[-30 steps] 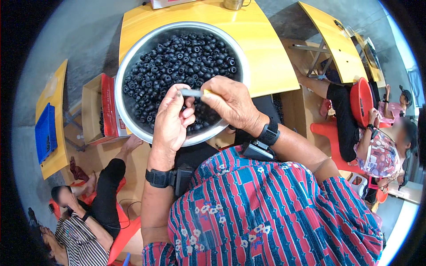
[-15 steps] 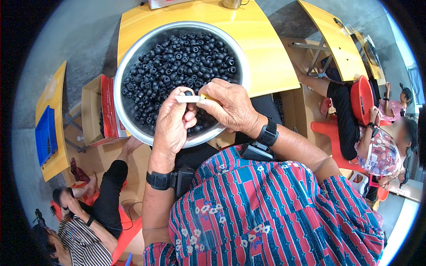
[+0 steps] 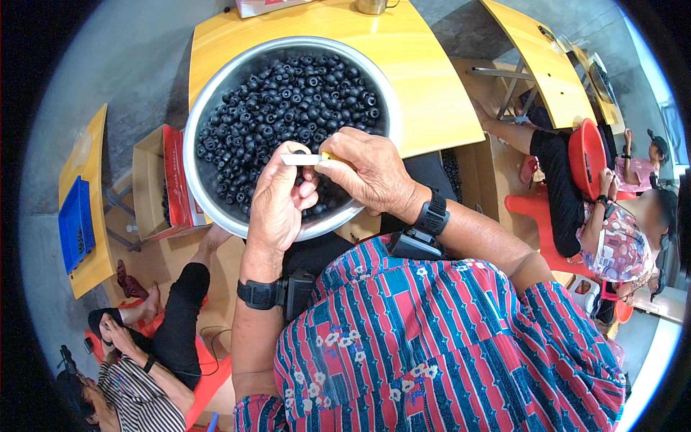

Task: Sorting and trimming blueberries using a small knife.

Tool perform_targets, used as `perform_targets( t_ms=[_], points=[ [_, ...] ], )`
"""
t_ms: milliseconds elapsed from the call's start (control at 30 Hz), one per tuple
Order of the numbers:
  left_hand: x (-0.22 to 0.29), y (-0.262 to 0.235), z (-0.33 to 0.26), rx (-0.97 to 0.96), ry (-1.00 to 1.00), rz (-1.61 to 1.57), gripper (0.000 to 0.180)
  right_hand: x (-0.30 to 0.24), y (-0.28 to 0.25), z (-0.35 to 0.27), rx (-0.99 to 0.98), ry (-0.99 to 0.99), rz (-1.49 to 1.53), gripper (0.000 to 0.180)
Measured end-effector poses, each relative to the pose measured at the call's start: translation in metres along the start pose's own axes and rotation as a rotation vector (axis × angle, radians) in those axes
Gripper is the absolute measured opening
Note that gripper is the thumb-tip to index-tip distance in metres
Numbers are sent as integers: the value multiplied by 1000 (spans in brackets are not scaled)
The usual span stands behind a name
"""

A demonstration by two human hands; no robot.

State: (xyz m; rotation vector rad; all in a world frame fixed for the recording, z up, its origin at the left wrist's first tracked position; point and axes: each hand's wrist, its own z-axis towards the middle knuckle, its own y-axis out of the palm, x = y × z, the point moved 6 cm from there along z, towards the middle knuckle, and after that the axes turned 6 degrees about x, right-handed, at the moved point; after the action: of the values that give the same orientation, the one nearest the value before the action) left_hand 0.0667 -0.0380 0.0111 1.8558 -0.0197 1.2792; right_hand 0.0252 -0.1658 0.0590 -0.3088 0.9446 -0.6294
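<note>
A wide metal basin (image 3: 395, 115) holds a heap of small, round black parts (image 3: 284, 97) with holes in them. Over its near side, my left hand (image 3: 277, 205) is closed, pinching one black part (image 3: 301, 153) between thumb and fingers. My right hand (image 3: 371, 169) grips a small knife by a yellow handle, mostly covered by the fingers. Its flat, pale blade (image 3: 299, 160) lies across the tip of my left thumb, against the pinched part. The blade hides some of that part.
Under the basin is a yellow table (image 3: 432, 93), with a metal cup (image 3: 372, 6) at its far edge. An open cardboard box (image 3: 149, 183) stands left. Co-workers sit at both sides, one by a red basin (image 3: 586, 162). A blue tray (image 3: 75, 219) rests on the left table.
The blade has shifted slightly left across the pinched part; both hands otherwise hold nearly the same pose. At lower left, the co-worker's hands and head have moved a little.
</note>
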Motion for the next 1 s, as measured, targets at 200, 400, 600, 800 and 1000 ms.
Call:
perform_targets(
  t_ms=[200, 400, 600, 800, 1000],
  points=[
    [0, 3, 0, 15, 10, 19, 26, -2, 1, -1, -20, 4, -30, 24],
    [0, 4, 1, 27, 39, 36, 24, 0, 0, -1, 0, -5, -39, 24],
    [1, 4, 0, 18, 49, 40, 24, -1, 1, -1, -20, -4, -49, 24],
    [1, 4, 0, 10, 56, 47, 24, -1, 1, 0, -23, 12, -29, 23],
    [2, 4, 0, 0, 66, 53, 24, 2, 3, -1, -39, 9, -49, 23]
  ],
)
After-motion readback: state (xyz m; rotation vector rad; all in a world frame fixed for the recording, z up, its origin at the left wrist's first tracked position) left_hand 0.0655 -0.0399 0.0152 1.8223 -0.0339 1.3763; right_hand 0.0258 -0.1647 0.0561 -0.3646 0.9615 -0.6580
